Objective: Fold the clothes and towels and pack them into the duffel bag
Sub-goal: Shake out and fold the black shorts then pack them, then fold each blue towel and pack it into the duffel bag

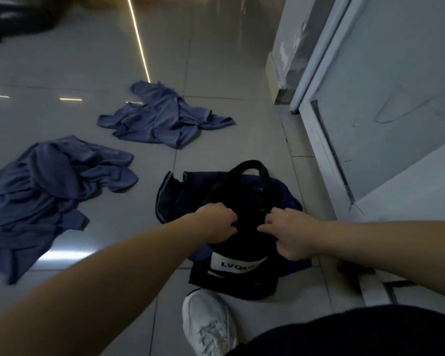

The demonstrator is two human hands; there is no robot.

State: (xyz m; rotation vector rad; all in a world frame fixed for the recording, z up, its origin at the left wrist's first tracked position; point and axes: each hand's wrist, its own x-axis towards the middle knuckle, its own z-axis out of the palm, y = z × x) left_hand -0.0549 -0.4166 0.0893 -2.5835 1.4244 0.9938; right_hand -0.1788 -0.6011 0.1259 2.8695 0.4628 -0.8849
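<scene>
— What is sitting closest to us?

— A white shoe [206, 322] is standing on the floor tiles [144, 183], just beside the near end of the duffel bag [242, 242].

— And what are the hands doing?

— The left hand [216, 222] is curling its fingers round the dark cloth at the top of the bag. The right hand [290, 235] is pinching the same dark cloth just beside it. Both are holding the bag and nothing else.

— Is anything going inside yet?

— I cannot tell what is lying inside; it is too dark. I am guessing the person is only opening the bag up.

— Where are the clothes waiting?

— A big blue heap [49, 191] is lying crumpled on the left, near the bag but not touching it. A second blue heap [165, 116] is lying further off, past the bag, all scrunched up too.

— So how much is getting done?

— Hardly any, I am thinking. Both heaps are needing folding, then packing.
</scene>
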